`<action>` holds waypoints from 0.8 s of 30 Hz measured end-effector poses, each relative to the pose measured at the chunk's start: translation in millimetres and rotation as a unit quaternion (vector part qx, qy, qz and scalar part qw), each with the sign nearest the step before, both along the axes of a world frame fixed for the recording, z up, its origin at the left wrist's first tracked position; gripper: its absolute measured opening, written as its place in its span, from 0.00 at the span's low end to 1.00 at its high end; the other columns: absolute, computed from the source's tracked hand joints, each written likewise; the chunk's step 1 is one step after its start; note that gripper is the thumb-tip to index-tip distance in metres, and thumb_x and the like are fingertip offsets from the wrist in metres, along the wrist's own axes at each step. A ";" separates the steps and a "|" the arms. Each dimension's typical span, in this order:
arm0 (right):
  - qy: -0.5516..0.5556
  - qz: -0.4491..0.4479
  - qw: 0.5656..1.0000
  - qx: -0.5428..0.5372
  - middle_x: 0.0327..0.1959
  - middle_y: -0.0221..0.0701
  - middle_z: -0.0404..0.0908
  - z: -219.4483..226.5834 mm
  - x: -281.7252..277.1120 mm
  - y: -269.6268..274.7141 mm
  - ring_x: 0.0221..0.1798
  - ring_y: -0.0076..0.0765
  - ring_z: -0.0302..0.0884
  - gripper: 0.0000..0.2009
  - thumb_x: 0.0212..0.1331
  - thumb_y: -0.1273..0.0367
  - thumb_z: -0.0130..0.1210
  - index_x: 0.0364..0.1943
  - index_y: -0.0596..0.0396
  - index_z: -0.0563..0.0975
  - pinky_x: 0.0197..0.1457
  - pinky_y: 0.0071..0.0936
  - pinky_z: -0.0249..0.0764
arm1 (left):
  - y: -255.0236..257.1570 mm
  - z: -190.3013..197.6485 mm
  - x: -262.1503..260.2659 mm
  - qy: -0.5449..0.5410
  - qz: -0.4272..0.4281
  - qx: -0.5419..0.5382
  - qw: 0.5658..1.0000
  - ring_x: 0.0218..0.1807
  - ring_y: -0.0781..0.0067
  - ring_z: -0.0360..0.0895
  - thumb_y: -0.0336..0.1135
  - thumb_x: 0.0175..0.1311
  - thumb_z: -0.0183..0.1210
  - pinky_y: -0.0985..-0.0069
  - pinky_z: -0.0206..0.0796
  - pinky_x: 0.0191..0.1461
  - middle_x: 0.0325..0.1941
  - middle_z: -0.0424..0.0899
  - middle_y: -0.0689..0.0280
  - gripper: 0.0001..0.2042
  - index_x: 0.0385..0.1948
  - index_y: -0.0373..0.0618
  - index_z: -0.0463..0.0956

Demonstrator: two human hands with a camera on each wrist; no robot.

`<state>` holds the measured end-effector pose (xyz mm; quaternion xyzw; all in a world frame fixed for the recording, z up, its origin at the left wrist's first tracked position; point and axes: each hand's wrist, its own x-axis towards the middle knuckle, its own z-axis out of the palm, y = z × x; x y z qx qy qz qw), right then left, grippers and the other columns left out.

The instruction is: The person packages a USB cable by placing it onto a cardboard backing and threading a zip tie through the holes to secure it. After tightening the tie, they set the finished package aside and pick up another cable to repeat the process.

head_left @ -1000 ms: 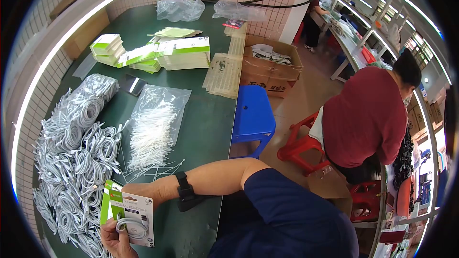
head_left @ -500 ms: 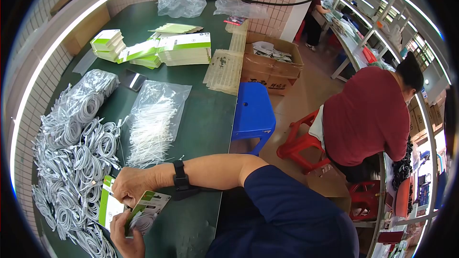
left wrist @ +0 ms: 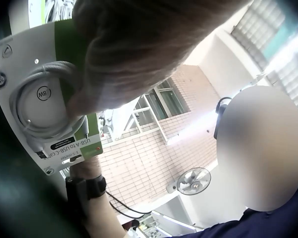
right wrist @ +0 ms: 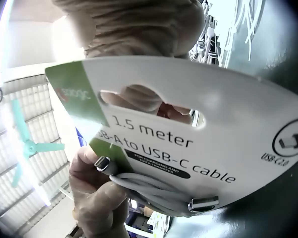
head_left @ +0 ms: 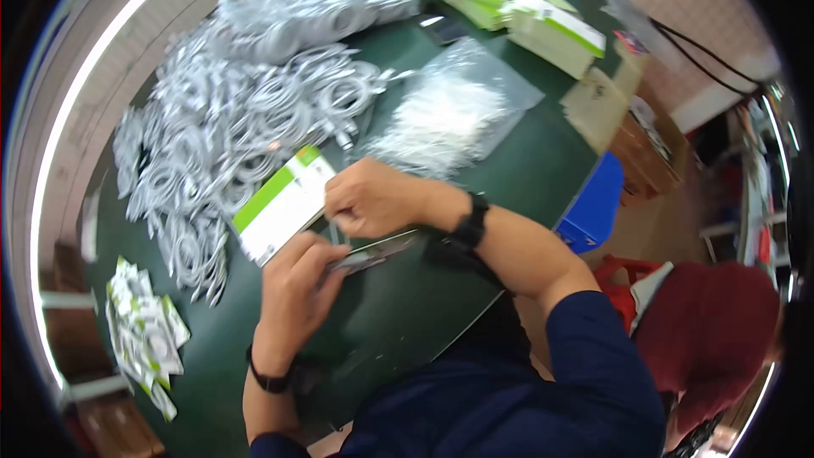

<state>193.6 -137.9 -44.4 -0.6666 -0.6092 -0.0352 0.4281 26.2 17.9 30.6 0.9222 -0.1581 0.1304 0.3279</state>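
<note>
My left hand (head_left: 297, 288) pinches a white-and-green cable card (left wrist: 2, 99) bearing a coiled grey USB cable (left wrist: 64, 69). Seen nearly edge-on in the head view, the card tilts just above the table. Close behind its upper edge, my right hand (head_left: 373, 199) has its fingers curled round a thin pale strip (head_left: 334, 233), like the white cable ties nearby. In the right wrist view, fingers show through the card's hanger slot. Another flat card (head_left: 284, 208) lies beyond the hands, against the heap of coiled grey cables (head_left: 246, 110).
A clear bag of white cable ties (head_left: 449, 119) lies beyond my right hand. Stacked cards (head_left: 551, 34) and a dark phone (head_left: 443, 29) are farther back. Several carded cables (head_left: 146, 331) lie at the left. A blue stool (head_left: 593, 203) stands past the table edge.
The head view has swung, bringing the carded cables at left into sight. The held card has tipped from facing the camera to nearly edge-on. My right hand has come up behind it.
</note>
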 end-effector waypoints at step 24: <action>0.498 0.003 0.866 0.037 0.51 0.36 0.88 19.0 -38.8 0.3 0.53 0.26 0.84 0.19 0.71 0.68 0.65 0.59 0.65 0.77 0.57 0.30 0.81 | 29.5 -35.0 15.1 0.031 0.146 -0.462 0.874 0.55 0.74 0.81 0.18 0.64 0.67 0.75 0.79 0.60 0.51 0.83 0.60 0.28 0.66 0.36 0.70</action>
